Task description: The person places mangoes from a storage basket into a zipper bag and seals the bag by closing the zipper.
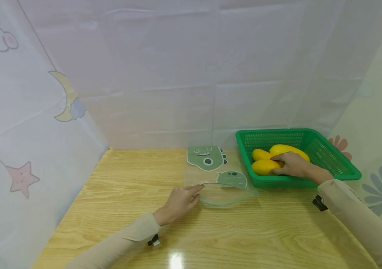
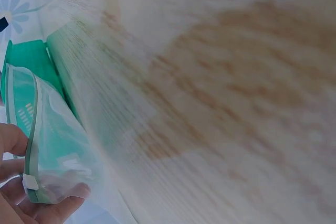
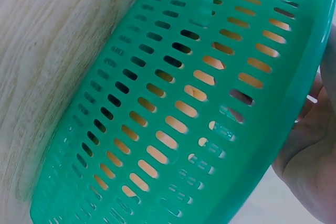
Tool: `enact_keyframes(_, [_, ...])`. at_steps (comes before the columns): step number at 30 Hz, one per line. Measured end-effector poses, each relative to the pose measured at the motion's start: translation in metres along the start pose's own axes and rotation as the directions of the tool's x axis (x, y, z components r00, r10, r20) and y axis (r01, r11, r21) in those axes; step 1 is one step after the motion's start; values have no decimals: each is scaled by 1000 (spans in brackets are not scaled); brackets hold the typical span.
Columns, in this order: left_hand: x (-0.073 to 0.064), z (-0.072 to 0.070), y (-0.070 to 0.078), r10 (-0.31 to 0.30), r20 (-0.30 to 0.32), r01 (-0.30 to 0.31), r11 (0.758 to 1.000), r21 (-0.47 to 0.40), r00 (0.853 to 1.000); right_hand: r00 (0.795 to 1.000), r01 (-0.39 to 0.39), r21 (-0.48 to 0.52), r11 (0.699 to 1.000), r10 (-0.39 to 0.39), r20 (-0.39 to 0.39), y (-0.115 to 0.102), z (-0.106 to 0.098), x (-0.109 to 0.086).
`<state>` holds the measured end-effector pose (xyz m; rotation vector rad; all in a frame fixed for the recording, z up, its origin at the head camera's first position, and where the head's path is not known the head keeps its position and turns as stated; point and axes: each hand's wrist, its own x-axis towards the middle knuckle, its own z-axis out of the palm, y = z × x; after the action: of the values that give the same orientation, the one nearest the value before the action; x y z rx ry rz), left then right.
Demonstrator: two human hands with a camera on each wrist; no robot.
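In the head view my left hand [image 1: 179, 203] grips one edge of a clear zip bag [image 1: 226, 196], whose mouth stands parted just above the table. The left wrist view shows the bag's white slider [image 2: 30, 182] between the fingers, with the thumb reaching into the bag's corner. My right hand [image 1: 293, 164] reaches into a green basket [image 1: 278, 182] and grips the near yellow mango [image 1: 261, 167] by its right end. Two other mangoes, one short [image 1: 260, 154] and one longer [image 1: 290, 150], lie behind it. From the right wrist camera, the basket wall hides the right fingertips.
Two green cartoon dinosaur prints [image 1: 208, 157] lie behind the bag. The wooden table [image 1: 137, 175] meets a pale printed sheet [image 1: 157, 93] at the back. More printed sheeting rises on both sides, and the basket stands near the right side.
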<state>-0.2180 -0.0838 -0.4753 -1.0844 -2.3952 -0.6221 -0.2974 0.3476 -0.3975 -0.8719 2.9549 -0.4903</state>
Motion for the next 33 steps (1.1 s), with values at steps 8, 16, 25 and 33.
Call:
enact_keyframes(8, [-1,-3,1,-26,37,26,1000,-3,999,999,-11,9,1000,12,-35,-1,-1,-3])
enact_keyframes(16, [0,-1,0,-10,33,10,1000,-9,999,997,-17,-38,999,14,-72,3,2,-4])
enact_keyframes(25, [1,-2,-1,-19,43,19,1000,10,999,993,-27,-58,998,20,-120,3,-2,-8])
enact_keyframes(33, [-1,-1,-2,-16,43,15,1000,20,999,987,-37,-47,998,30,-158,-1,-7,-9])
